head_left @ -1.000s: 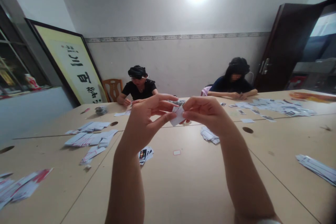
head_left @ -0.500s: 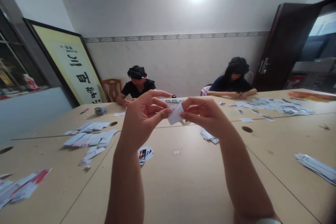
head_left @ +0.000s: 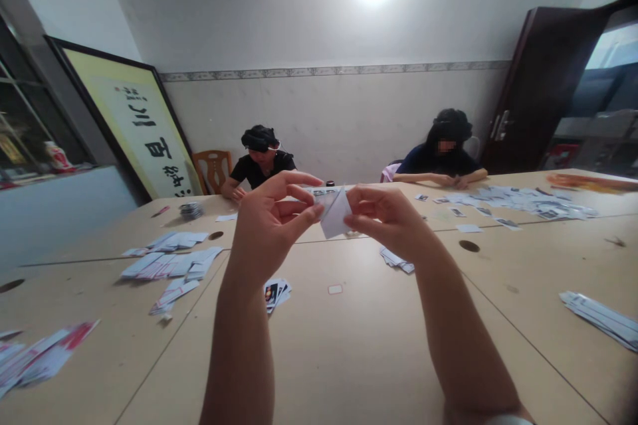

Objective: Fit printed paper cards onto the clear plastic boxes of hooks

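Above the table, a small piece of white paper (head_left: 337, 218) with a slanted fold and some dark print at its upper left is held up between my hands. My left hand (head_left: 276, 216) pinches its left side between thumb and fingers. At the right edge, my right hand (head_left: 386, 212) grips the paper with thumb and bent fingers. Below my left wrist lies a small stack of printed cards (head_left: 277, 293). A little pile of white papers (head_left: 397, 259) lies beside my right wrist, partly hidden by it.
Piles of white paper strips (head_left: 169, 262) lie on the left of the wooden table (head_left: 349, 358). Scattered cards (head_left: 518, 200) spread at the far right, and a strip bundle (head_left: 598, 319) lies at the right edge. Two people (head_left: 262, 156) sit across, heads lowered.
The paper's right part has turned more upright and now shows a broader, pointed white face. Both hands stay in nearly the same place, still gripping it.
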{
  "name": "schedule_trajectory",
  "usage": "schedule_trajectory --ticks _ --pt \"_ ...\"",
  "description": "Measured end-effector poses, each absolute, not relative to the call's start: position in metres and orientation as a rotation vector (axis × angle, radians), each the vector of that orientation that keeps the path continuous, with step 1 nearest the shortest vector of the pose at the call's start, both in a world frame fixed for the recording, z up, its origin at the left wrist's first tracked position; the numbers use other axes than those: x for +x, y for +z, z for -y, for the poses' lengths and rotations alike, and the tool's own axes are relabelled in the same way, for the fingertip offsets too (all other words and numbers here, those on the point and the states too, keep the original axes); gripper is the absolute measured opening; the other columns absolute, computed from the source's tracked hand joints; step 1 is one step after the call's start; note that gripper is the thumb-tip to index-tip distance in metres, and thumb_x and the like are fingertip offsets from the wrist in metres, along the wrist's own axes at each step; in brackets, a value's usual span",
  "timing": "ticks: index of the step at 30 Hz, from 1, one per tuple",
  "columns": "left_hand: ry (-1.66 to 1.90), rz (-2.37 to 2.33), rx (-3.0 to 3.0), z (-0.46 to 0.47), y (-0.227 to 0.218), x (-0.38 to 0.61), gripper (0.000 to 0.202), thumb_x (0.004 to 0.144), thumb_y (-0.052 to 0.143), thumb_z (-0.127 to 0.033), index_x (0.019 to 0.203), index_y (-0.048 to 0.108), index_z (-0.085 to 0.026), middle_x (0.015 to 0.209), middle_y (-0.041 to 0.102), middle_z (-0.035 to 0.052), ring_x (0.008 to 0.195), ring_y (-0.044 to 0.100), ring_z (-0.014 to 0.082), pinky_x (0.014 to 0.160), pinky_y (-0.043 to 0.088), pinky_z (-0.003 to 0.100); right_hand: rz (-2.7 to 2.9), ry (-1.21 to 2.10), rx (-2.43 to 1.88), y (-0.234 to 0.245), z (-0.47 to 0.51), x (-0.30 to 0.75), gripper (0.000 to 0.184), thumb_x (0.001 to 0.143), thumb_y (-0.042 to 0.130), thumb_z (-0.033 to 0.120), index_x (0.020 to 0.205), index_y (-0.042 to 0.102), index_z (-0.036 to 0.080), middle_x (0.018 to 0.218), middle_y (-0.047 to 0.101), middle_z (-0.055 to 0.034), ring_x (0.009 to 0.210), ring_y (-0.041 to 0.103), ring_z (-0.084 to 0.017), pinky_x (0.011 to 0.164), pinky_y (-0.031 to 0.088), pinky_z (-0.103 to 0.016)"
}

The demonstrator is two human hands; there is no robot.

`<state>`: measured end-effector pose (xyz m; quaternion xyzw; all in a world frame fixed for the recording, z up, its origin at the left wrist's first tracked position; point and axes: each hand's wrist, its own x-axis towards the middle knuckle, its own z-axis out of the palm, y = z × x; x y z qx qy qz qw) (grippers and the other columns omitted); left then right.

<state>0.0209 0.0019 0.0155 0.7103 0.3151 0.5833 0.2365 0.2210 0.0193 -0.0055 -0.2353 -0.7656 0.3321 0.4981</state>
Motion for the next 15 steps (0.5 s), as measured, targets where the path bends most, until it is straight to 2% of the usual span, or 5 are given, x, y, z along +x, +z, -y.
schedule_trajectory --ticks 5,15 --pt "1.676 -0.853 1.947 -0.0021 0.0156 0.0200 0.024 0.074 0.082 -0.019 0.096 0.072 -0.020 0.074 0.066 -0.0021 0.070 0.072 0.0129 0.067 0.061 0.019 1.887 0.843 -0.562 -0.0069 -0.0224 0.2220 0.014 0.086 0.066 0.023 0.076 0.058 0.019 0.072 0.059 0.0003 0.067 0.056 -0.012 0.061 0.046 -0.028" --pt "1.728 -0.864 1.918 0.0007 0.0175 0.0180 0.022 0.073 0.081 -0.020 0.093 0.072 -0.020 0.073 0.064 -0.0024 0.067 0.070 0.0131 0.068 0.064 0.023 1.914 0.890 -0.591 -0.0083 -0.0256 0.2254 0.016 0.087 0.066 0.023 0.075 0.056 0.020 0.070 0.056 0.0014 0.065 0.053 -0.011 0.062 0.047 -0.028"
